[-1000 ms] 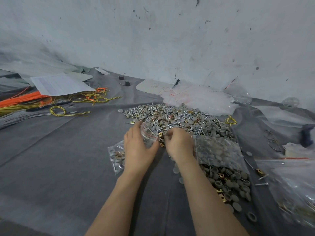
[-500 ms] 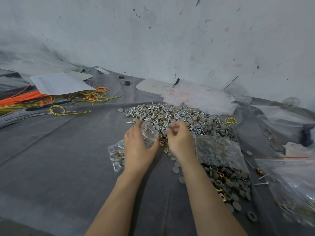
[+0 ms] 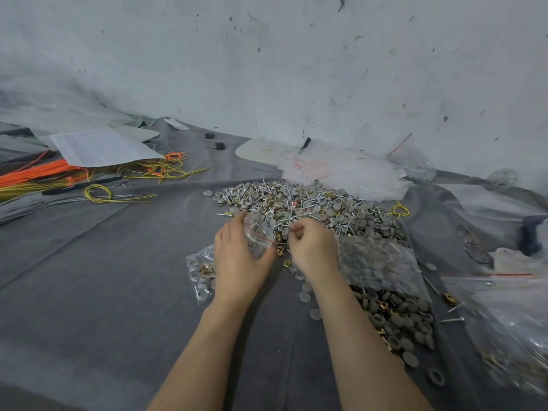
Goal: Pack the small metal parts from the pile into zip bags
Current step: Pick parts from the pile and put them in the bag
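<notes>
**Left hand** (image 3: pixel 240 256) curled round a small clear zip bag (image 3: pixel 260 234), at the near edge of the pile (image 3: pixel 314 203) of small metal parts on the grey surface (image 3: pixel 89 277). Red zip line slanting across the bag, with the mouth apparently turned toward the right hand (image 3: pixel 315 247). Bag crumpled in the grip, so long axis hard to read.

**Right fingers** (image 3: pixel 295 231) bunched into a pinch, apparently on a few parts, though these too small to confirm.

**Governing relation:** bag mouth just left of the right fingertips and very near them, with the pile just beyond both hands on the far side. Right hand thus nearer to both supply and opening. Probable next move a short leftward carry and a release into the mouth, which calls for the opening to be spread by the left thumb.

**Also shown:** filled bag (image 3: pixel 201 274) lying flat, partly under the left hand; larger bag (image 3: pixel 376 262) of grey caps just right of the right hand.
</notes>
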Demonstrator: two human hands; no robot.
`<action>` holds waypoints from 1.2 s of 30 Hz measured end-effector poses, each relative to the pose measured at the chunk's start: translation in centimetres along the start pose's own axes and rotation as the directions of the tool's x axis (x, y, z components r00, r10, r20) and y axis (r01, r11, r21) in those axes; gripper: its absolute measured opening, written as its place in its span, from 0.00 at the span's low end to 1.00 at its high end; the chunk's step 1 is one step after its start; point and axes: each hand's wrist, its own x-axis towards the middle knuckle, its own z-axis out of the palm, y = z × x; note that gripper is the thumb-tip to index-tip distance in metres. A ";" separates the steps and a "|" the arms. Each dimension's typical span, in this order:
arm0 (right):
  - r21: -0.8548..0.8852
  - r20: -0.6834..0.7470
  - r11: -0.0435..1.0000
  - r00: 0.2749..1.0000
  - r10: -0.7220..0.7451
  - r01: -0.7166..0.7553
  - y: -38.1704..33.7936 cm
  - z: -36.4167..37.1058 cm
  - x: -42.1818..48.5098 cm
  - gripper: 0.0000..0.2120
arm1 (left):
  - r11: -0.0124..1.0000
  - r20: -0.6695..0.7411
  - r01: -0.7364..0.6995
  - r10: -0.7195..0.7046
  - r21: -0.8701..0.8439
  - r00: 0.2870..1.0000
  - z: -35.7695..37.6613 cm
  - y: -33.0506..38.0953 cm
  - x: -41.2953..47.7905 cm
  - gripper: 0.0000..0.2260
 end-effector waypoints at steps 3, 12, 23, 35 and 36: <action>-0.344 0.150 0.939 0.987 0.054 0.001 0.2 1.5 -0.5 0.14 | 1.000 0.001 0.006 -0.006 -0.010 1.000 0.0 0.0 0.0 0.31; -0.427 0.127 0.904 0.990 0.062 -0.002 -0.3 2.5 -0.8 0.14 | 1.000 0.004 -0.002 0.002 0.000 1.000 0.0 -0.1 -0.1 0.32; -0.474 0.120 0.881 0.992 0.042 0.020 0.0 2.1 -0.9 0.10 | 1.000 -0.001 -0.002 0.002 0.014 1.000 0.0 0.0 -0.1 0.31; -0.519 0.189 0.855 0.975 0.120 -0.004 -1.1 2.0 -0.6 0.13 | 1.000 0.011 0.004 -0.004 0.014 1.000 0.1 0.0 -0.1 0.31; -0.522 0.193 0.853 0.974 0.115 0.002 -1.1 1.9 -0.7 0.12 | 1.000 0.013 0.005 -0.005 0.017 1.000 0.1 0.0 -0.1 0.31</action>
